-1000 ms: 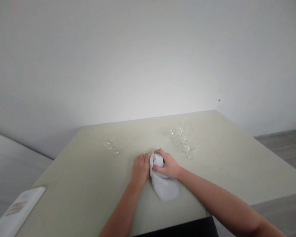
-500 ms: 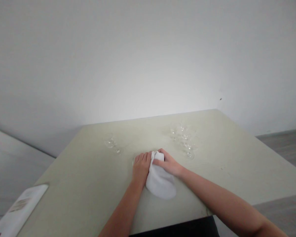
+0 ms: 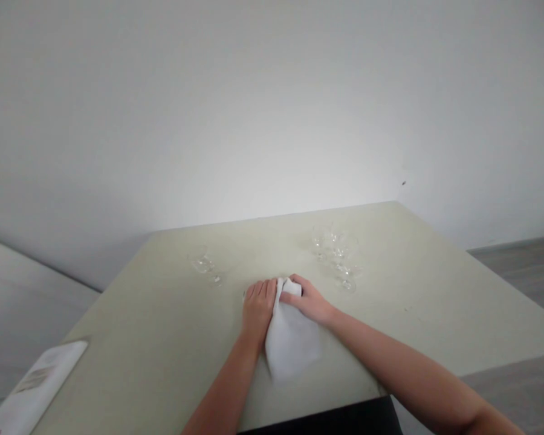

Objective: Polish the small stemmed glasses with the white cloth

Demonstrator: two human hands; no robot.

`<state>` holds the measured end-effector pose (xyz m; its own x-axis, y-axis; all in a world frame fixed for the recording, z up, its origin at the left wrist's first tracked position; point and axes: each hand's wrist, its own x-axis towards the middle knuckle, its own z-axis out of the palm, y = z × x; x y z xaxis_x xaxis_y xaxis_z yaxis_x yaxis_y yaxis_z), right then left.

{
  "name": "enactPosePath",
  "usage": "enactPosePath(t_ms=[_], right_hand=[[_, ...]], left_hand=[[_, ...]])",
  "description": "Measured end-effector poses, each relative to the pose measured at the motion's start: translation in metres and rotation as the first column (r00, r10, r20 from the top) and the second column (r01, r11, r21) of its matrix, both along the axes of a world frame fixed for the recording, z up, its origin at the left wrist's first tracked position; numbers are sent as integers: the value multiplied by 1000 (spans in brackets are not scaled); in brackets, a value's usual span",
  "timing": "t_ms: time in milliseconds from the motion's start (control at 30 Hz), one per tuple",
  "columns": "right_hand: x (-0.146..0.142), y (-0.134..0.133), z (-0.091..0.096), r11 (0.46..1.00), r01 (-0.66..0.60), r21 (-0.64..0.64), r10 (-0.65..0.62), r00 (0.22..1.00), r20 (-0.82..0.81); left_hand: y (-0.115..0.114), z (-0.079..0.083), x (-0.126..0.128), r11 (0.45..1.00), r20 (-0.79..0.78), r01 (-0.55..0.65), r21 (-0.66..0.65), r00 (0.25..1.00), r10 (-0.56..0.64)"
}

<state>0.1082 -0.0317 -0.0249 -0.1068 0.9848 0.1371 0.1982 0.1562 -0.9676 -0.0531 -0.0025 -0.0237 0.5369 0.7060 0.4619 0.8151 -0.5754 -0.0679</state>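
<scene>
My right hand [image 3: 312, 302] is closed on a bunched white cloth [image 3: 294, 347], whose loose end hangs down toward me. Close against it, my left hand [image 3: 258, 308] is curled with the fingers pressed together. A thin clear edge, like glass, peeks out at the left of these fingers; most of what they hold is hidden. Beyond my hands to the left, a clear stemmed glass [image 3: 202, 263] lies on the table. Several more stemmed glasses [image 3: 338, 251] are grouped farther right.
The pale table [image 3: 163, 338] reaches back to a plain wall [image 3: 272, 121]. At the left near edge lies a white packet [image 3: 40, 386] with a printed patch. A black edge [image 3: 321, 417] shows at the bottom, close to my body.
The cloth's loose end has swung down and slightly left, from a rounded shape to a longer, pointed one. Both hands stay nearly in place, still together.
</scene>
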Motion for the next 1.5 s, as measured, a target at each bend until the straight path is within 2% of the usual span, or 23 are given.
enactPosePath(t_ms=[67, 100, 167, 267, 333, 400, 500, 567, 633, 767, 833, 933, 1067, 1133, 1200, 1333, 1400, 1500], right_hand=[[2, 3, -2, 992, -51, -117, 38, 993, -116], [3, 3, -3, 993, -70, -99, 60, 993, -97], [8, 1, -2, 994, -91, 59, 85, 992, 96], [12, -4, 3, 938, -166, 305, 16, 898, 439], [11, -6, 5, 914, -187, 360, -26, 858, 513], [8, -6, 5, 934, -115, 337, -50, 895, 444], [6, -2, 4, 992, 45, 116, -69, 974, 215], [6, 0, 2, 998, 68, 2, -68, 989, 130], [8, 0, 2, 998, 57, 7, -57, 984, 171], [14, -2, 5, 987, -12, 158, -52, 917, 395], [16, -2, 7, 956, -89, 278, -52, 885, 462], [19, 1, 9, 881, -218, 419, -60, 828, 558], [19, 2, 9, 773, -400, 492, -33, 750, 661], [18, 0, 10, 742, -433, 512, -14, 753, 657], [16, -3, 11, 765, -386, 515, 1, 801, 599], [16, -9, 15, 866, -274, 418, 105, 917, 384], [17, -9, 13, 886, -248, 391, 140, 949, 284], [16, -5, 6, 900, -207, 383, 125, 966, 228]], left_hand=[[2, -1, 1, 1000, -33, 14, -6, 999, -14], [2, -2, 0, 999, -51, 13, -32, 999, -14], [3, -4, -1, 994, -69, 1, -109, 998, -8], [2, -6, -3, 983, -66, -24, -184, 998, 12], [2, -6, -3, 987, -42, -24, -156, 999, 17], [2, -4, -3, 997, 0, -14, -75, 1000, 14], [6, -1, -2, 1000, -8, 20, 12, 1000, -20], [10, -1, -1, 999, -67, 38, 5, 997, -37], [12, -2, -1, 998, -113, 45, -44, 992, -49], [10, -6, 0, 985, -100, 24, -172, 994, -41], [7, -7, -1, 976, -47, 32, -215, 998, -43], [4, -8, -1, 966, 0, 28, -257, 1000, -29], [3, -5, -2, 949, -1, -69, -309, 997, 73], [2, -1, -2, 939, 9, -98, -330, 994, 107], [3, 2, -1, 940, 52, -102, -325, 991, 126], [5, 5, -1, 977, 182, -71, -200, 977, 109], [6, 5, -2, 989, 186, -46, -139, 980, 72], [7, 5, -4, 994, 130, -21, -111, 991, 36]])
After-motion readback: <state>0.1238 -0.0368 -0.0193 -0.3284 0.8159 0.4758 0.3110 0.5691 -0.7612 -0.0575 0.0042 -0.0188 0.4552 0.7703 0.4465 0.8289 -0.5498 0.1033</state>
